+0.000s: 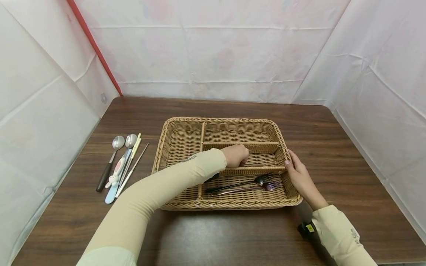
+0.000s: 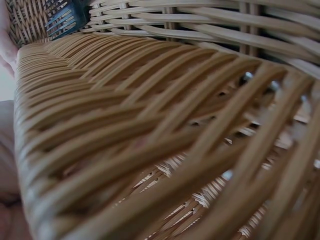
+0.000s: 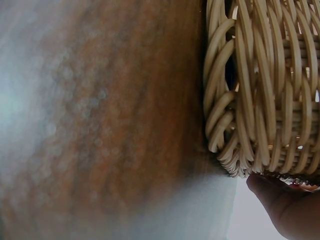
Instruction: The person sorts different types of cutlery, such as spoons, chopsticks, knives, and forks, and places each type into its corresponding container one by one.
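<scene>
A wicker basket (image 1: 226, 206) with several compartments sits on the table. My left hand (image 1: 235, 155) reaches into its middle right compartment with fingers bent downward; whatever they may hold is hidden. At the basket's right side, my right hand (image 1: 301, 181) grips the rim, thumb on top and fingers along the outside. The right wrist view shows the thumb (image 3: 280, 200) against the woven edge (image 3: 240, 100). In the front right compartment lie a black fork (image 1: 244, 183) and a purplish fork (image 1: 246, 189). Wicker fills most of the left wrist view, with dark fork tines (image 2: 65, 22) at its upper left.
Left of the basket lie a spoon with a black handle (image 1: 105, 175), a spoon with a light blue rabbit handle (image 1: 112, 192) and several chopsticks (image 1: 133, 162). The wooden table (image 1: 206, 236) is bordered by white cloth walls (image 1: 213, 55). A black device (image 1: 307, 229) sits by my right wrist.
</scene>
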A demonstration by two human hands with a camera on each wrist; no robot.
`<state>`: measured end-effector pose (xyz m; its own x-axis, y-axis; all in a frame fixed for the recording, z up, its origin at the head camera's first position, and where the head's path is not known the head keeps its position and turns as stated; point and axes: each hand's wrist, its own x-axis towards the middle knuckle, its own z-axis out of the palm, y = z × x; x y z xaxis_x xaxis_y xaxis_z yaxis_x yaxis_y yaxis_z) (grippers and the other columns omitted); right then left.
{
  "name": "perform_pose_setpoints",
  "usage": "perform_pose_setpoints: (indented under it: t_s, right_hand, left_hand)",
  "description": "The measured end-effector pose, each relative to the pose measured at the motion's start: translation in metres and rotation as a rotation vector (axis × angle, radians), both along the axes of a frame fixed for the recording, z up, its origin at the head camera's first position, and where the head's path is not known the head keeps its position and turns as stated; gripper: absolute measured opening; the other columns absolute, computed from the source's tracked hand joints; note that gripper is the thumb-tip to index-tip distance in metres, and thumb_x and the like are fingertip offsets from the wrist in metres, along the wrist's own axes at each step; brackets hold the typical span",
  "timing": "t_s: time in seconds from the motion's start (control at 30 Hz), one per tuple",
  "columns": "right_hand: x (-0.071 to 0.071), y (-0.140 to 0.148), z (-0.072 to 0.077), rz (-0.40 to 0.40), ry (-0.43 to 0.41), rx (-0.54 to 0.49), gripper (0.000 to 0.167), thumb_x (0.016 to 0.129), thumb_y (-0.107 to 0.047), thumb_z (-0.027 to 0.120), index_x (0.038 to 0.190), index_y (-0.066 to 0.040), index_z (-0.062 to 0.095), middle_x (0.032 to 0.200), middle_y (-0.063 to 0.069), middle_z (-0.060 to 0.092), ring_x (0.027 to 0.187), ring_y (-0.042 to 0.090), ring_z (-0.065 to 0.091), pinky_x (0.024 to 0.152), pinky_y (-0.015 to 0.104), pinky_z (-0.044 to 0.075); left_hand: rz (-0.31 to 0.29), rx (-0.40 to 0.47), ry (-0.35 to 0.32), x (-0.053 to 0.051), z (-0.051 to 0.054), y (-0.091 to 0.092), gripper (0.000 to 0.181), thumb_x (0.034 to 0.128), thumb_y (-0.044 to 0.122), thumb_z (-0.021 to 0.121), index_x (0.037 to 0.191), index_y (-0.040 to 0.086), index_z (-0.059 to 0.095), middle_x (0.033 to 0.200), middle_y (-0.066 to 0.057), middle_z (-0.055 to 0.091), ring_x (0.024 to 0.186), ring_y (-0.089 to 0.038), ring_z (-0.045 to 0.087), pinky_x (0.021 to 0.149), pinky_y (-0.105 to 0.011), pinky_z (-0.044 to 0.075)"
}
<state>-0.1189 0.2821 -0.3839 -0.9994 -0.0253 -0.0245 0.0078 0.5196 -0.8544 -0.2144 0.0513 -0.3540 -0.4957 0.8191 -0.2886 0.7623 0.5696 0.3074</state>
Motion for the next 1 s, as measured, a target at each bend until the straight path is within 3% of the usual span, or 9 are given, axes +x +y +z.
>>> perform_pose_setpoints:
  t_s: [0.23,0.43,0.6,0.7,0.8,0.83,0.9,1.0]
  right_hand:
    - [0.000,-0.001,0.000,0.001,0.003,0.010,0.055,0.104,-0.015,0.033,0.150,0.003,0.009,0.148,0.034,0.019,0.136,0.046,0.021,0.108,0.057,0.021]
    - [0.000,-0.001,0.000,0.006,0.005,0.010,0.055,0.104,-0.015,0.033,0.150,0.004,0.009,0.148,0.034,0.019,0.136,0.046,0.021,0.108,0.056,0.021]
    - [0.000,-0.001,0.000,0.011,0.006,0.009,0.055,0.104,-0.016,0.033,0.150,0.004,0.008,0.149,0.034,0.019,0.136,0.046,0.020,0.108,0.057,0.020]
    - [0.001,-0.001,0.001,0.014,0.003,0.013,0.056,0.105,-0.018,0.033,0.150,0.004,0.008,0.149,0.034,0.018,0.136,0.047,0.020,0.107,0.058,0.020]
    - [0.002,-0.001,0.001,0.012,0.001,0.020,0.056,0.105,-0.019,0.032,0.150,0.004,0.008,0.149,0.034,0.018,0.136,0.047,0.020,0.107,0.058,0.020]
    - [0.002,0.000,0.001,0.012,-0.001,0.018,0.056,0.105,-0.019,0.032,0.150,0.004,0.008,0.149,0.034,0.018,0.136,0.047,0.020,0.107,0.058,0.020]
    - [0.001,0.000,0.001,0.012,-0.005,0.015,0.056,0.105,-0.019,0.032,0.150,0.003,0.008,0.149,0.033,0.017,0.136,0.046,0.019,0.107,0.058,0.020]
    - [0.001,0.001,0.001,0.014,-0.010,0.006,0.056,0.105,-0.018,0.032,0.150,0.002,0.007,0.150,0.033,0.016,0.137,0.046,0.018,0.108,0.058,0.019]
  left_hand:
    - [0.016,0.016,-0.017,0.000,-0.003,-0.001,0.046,0.0950,0.003,0.055,0.058,0.016,0.030,0.055,0.003,0.017,0.053,-0.010,0.014,0.056,-0.025,0.023]
    - [0.031,0.026,-0.027,0.001,-0.003,-0.002,0.044,0.0943,-0.004,0.048,0.063,0.015,0.024,0.060,0.002,0.011,0.054,-0.012,0.009,0.056,-0.026,0.018]
    - [0.026,0.014,0.025,0.003,0.001,-0.003,0.044,0.0934,-0.005,0.051,0.060,0.016,0.031,0.054,0.004,0.017,0.052,-0.010,0.012,0.053,-0.025,0.020]
    - [0.025,0.008,0.055,0.004,0.007,-0.004,0.042,0.0897,-0.012,0.049,0.063,0.015,0.032,0.059,0.003,0.019,0.054,-0.011,0.013,0.054,-0.026,0.020]
    - [0.041,0.033,0.074,0.005,0.017,-0.009,0.036,0.0859,-0.016,0.049,0.064,0.013,0.044,0.064,0.005,0.031,0.056,-0.007,0.021,0.055,-0.023,0.025]
    - [0.047,0.041,0.081,0.005,0.021,-0.011,0.033,0.0852,-0.016,0.051,0.067,0.012,0.053,0.067,0.006,0.040,0.057,-0.005,0.027,0.056,-0.021,0.029]
    - [0.056,0.051,0.082,0.005,0.029,-0.018,0.027,0.0836,-0.016,0.053,0.071,0.009,0.055,0.071,0.003,0.043,0.061,-0.007,0.031,0.059,-0.021,0.032]
    - [0.080,0.082,0.097,0.002,0.042,-0.034,0.022,0.0813,-0.014,0.056,0.080,0.005,0.065,0.079,0.000,0.057,0.068,-0.009,0.049,0.066,-0.019,0.043]
